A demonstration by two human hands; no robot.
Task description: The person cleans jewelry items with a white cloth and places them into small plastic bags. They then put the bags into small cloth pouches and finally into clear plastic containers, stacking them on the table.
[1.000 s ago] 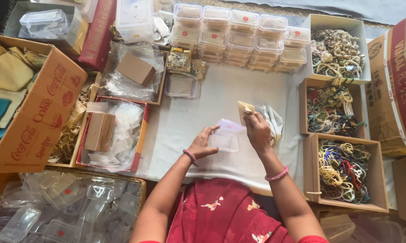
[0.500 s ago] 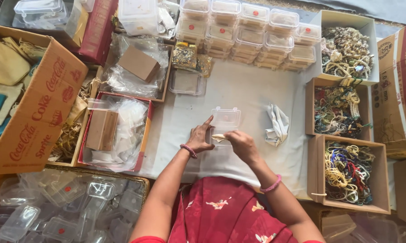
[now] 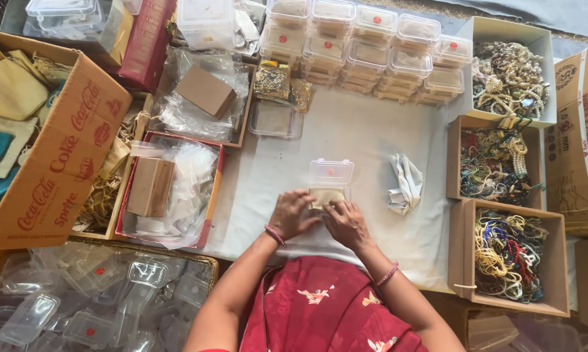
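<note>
A small clear plastic box (image 3: 329,184) lies open on the white cloth (image 3: 352,137) in front of me, its lid with a red dot flipped back away from me. A pale beige item (image 3: 326,195) sits in its base. My left hand (image 3: 292,214) rests at the box's near left corner, fingers touching the base. My right hand (image 3: 348,223) presses down on the beige item at the near right. Both wrists wear pink bangles.
Stacked closed clear boxes (image 3: 372,49) stand at the back. Three cardboard boxes of beaded jewellery (image 3: 505,163) line the right. A crumpled white wrapper (image 3: 406,184) lies right of the box. Trays of plastic bags (image 3: 176,189) and a basket of empty clear boxes (image 3: 92,300) sit left.
The clear box, held up in both hands before, now lies open on the cloth. My right hand came back from the wrapper side and both hands press the beige item into the base.
</note>
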